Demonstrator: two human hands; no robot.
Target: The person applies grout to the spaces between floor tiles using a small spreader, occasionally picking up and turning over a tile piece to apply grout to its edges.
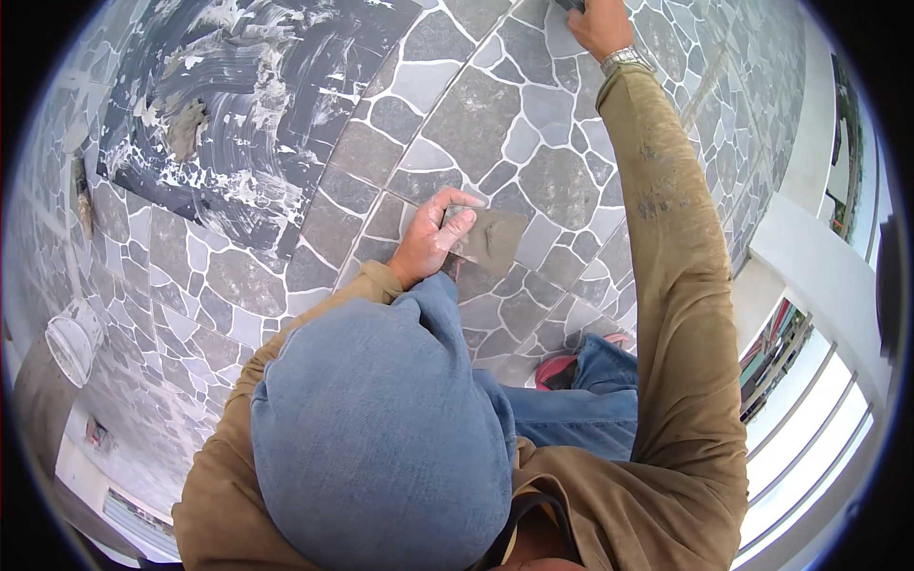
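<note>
My left hand point(428, 240) is closed around a flat, squarish scraper point(497, 240) with grey paste on its face. The thumb presses on its left part, just in front of my raised, denim-covered knee point(381, 428). At the top edge of the head view, my right hand point(602, 27) reaches far out over the stone-patterned tile floor point(562, 186), its fingers bent around a dark thing that is mostly cut off. White-filled joints run between the grey stone shapes beneath both hands.
A dark board point(319, 124) smeared with white and grey lies at the far left, bearing a lump of grey paste point(186, 130). A white bucket point(74, 343) stands left, with a long, dirty tool point(84, 195) beyond it. A railing point(809, 428) borders the right; a red shoe point(554, 372) is beside my leg.
</note>
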